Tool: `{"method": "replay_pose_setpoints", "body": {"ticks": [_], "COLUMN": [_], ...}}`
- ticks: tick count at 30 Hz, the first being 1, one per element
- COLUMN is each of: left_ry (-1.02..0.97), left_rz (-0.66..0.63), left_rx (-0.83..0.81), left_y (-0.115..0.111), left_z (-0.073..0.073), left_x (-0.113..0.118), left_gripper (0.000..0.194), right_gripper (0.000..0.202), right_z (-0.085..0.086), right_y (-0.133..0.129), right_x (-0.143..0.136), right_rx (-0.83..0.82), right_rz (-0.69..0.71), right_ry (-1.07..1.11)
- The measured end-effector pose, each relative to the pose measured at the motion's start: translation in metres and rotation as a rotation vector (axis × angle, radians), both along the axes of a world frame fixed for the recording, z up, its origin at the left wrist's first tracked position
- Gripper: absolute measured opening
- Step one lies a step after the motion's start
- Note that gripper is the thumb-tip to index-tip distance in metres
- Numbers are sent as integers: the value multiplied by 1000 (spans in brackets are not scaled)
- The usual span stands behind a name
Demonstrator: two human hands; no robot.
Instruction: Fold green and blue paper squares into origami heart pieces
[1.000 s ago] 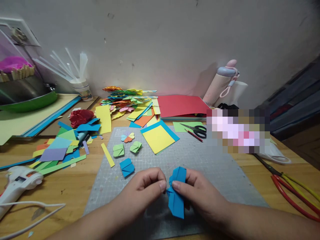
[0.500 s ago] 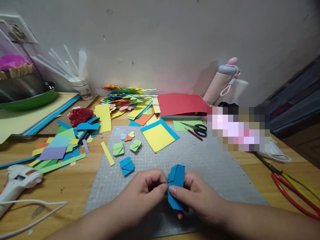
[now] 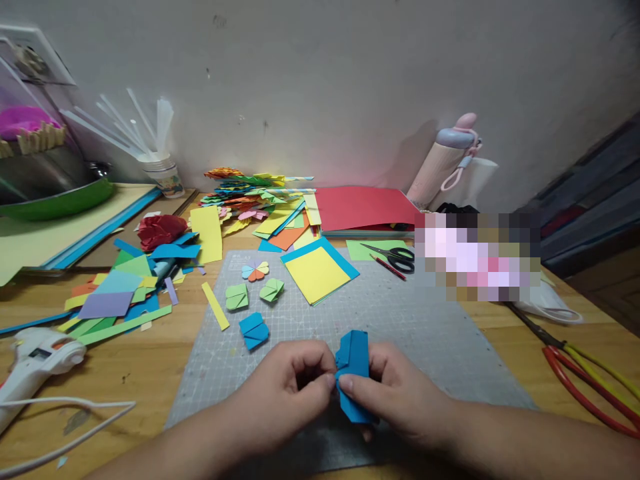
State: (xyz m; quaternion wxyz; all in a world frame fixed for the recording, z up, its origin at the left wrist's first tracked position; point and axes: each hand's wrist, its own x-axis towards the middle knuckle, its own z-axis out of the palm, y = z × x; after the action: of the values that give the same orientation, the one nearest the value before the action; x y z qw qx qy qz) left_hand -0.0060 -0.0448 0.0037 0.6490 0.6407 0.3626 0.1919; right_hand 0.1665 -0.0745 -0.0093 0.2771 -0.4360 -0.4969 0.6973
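A folded blue paper piece point(image 3: 356, 353) is held above the grey cutting mat point(image 3: 400, 313). My right hand point(image 3: 395, 393) grips it, thumb on its face and fingers behind. At the paper's left edge my left hand point(image 3: 300, 380) is closed in a pinch, its thumb and index fingertips against that edge. On the mat to the left lie another folded blue piece point(image 3: 254, 331), two folded green pieces point(image 3: 237, 297) and a multicoloured petal shape point(image 3: 255, 271). Behind the hands sits a stack of yellow and blue squares point(image 3: 320, 273).
Black scissors point(image 3: 393, 255) and a red pencil point(image 3: 389, 267) lie at the back right. Red-handled scissors point(image 3: 575, 380) are far right, a white glue gun point(image 3: 43, 360) with cable far left. Paper scraps point(image 3: 107, 303) and a pink bottle point(image 3: 440, 163) stand beyond the mat.
The blue paper in my right hand has tilted slightly and sits more upright. Both hands keep nearly the same place and hold.
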Motion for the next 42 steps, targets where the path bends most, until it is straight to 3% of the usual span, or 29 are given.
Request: {"method": "replay_pose_setpoints", "body": {"ticks": [7, 12, 15, 17, 19, 22, 25, 31, 42], "left_ry": [97, 252, 242, 136, -33, -239, -310, -290, -241], "left_rz": [82, 91, 99, 130, 143, 91, 38, -22, -6], "left_rx": [34, 211, 273, 215, 40, -280, -435, -410, -398], "left_y": [-9, -16, -15, -10, -5, 3, 6, 7, 6], "left_z": [-5, -11, -10, -9, -8, -11, -14, -12, -8], "left_x": [6, 4, 2, 0, -1, -3, -4, -5, -4], "left_gripper": [18, 20, 21, 17, 12, 19, 28, 30, 30], "right_gripper": [26, 24, 25, 29, 33, 36, 38, 39, 38], "right_z": [-4, -8, -6, -3, 0, 1, -1, -3, -1], "right_y": [-3, -6, -6, -4, -2, 0, 0, 0, -1], "right_x": [-1, -4, -4, -4, -3, 0, 3, 5, 3], "right_rx": [65, 279, 243, 118, 14, -33, -48, -32, -14], "right_rz": [-14, -60, -67, -68, -58, -50, -42, -17, 2], "right_ry": [-50, -178, -164, -92, -10, 78, 121, 123, 144]}}
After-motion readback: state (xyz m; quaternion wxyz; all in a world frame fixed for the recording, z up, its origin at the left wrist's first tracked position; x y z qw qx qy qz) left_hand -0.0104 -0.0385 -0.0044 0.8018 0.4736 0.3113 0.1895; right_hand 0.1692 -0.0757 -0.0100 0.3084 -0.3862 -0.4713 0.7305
